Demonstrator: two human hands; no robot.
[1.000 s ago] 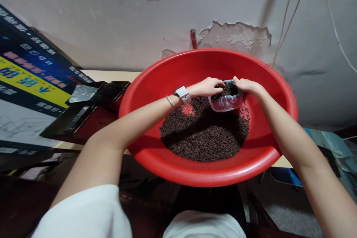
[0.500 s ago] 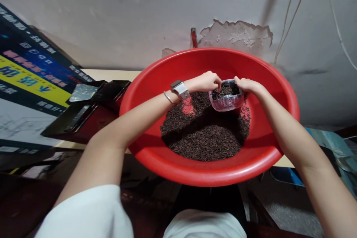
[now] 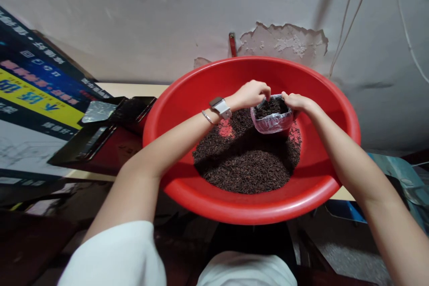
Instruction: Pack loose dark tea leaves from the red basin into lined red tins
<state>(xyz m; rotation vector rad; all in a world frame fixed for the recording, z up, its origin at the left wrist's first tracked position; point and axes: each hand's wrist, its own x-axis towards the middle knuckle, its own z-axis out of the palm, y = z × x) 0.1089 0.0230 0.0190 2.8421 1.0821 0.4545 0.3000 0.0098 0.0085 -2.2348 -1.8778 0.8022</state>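
Observation:
A box (image 3: 273,124) lined with clear plastic film and filled with dark loose tea leaves (image 3: 270,108) is held tilted over a red basin (image 3: 261,212). My right hand (image 3: 297,102) grips its right rim, thumb on top and the other fingers largely hidden behind. At the box's left rim, my left hand (image 3: 253,93) is closed, its fingertips curled down by the film and leaves; what they pinch is hidden. More dark tea leaves (image 3: 254,167) lie spread over the basin's bottom, with bare red patches showing.
Left of the basin stand dark red boxes (image 3: 107,147) with open lids, in front of a printed board (image 3: 36,85). Behind is a peeling wall (image 3: 134,22) with hanging cords (image 3: 348,18). The basin rests on a pale tabletop (image 3: 134,89).
My left hand has moved slightly right and up along the box's rim, fingers still curled. My right hand and the box stay nearly in place.

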